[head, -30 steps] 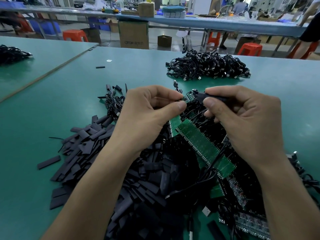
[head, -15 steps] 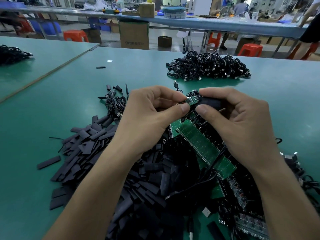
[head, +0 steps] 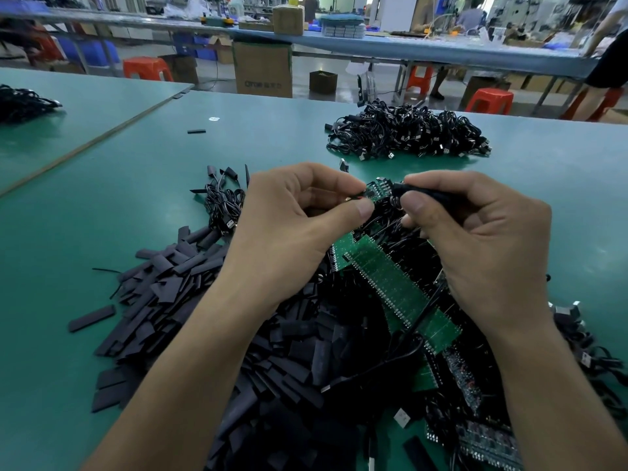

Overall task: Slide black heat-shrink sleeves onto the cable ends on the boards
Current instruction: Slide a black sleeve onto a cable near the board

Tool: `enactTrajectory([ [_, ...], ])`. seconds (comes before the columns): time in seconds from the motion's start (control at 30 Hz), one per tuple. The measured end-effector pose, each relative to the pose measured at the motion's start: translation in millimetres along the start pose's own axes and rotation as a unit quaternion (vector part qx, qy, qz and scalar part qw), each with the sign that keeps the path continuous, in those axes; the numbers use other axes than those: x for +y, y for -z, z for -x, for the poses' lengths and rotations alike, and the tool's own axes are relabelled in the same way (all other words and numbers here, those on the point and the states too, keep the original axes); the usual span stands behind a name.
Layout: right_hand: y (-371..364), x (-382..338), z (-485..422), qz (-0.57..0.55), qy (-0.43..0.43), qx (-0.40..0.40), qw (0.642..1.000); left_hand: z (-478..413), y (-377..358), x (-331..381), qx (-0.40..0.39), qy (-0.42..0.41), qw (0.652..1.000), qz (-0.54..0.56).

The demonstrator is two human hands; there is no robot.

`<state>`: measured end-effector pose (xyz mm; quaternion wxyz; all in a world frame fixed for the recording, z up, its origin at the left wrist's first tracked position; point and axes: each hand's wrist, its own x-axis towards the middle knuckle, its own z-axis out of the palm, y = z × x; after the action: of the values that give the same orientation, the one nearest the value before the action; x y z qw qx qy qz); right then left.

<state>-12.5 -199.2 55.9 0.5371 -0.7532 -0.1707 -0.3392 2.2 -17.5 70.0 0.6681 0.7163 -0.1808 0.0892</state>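
Note:
My left hand (head: 292, 229) pinches one end of a small green board (head: 379, 191) between thumb and forefinger. My right hand (head: 482, 243) pinches a black heat-shrink sleeve (head: 424, 193) at the board's other end, the sleeve partly hidden by my fingers. Both hands hover above a heap of green boards with black cables (head: 397, 287). A big pile of loose flat black sleeves (head: 190, 300) lies under my left forearm.
A bundle of black cables (head: 407, 134) lies farther back on the green table (head: 102, 205). A smaller coil of cables (head: 222, 202) sits left of my left hand. More cables (head: 20, 102) lie on the neighbouring table. Stools, boxes and another bench stand beyond.
My right hand has slid the sleeve left toward the board end, closing the gap to my left hand. The left hand has barely moved.

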Motion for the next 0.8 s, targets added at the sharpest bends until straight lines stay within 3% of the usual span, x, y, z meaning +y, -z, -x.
enactTrajectory([
  [0.8,2.2,-7.4,-0.5,0.068,0.038,-0.007,0.997,-0.7,0.7,-1.6,-0.002,0.001,1.000,0.008],
])
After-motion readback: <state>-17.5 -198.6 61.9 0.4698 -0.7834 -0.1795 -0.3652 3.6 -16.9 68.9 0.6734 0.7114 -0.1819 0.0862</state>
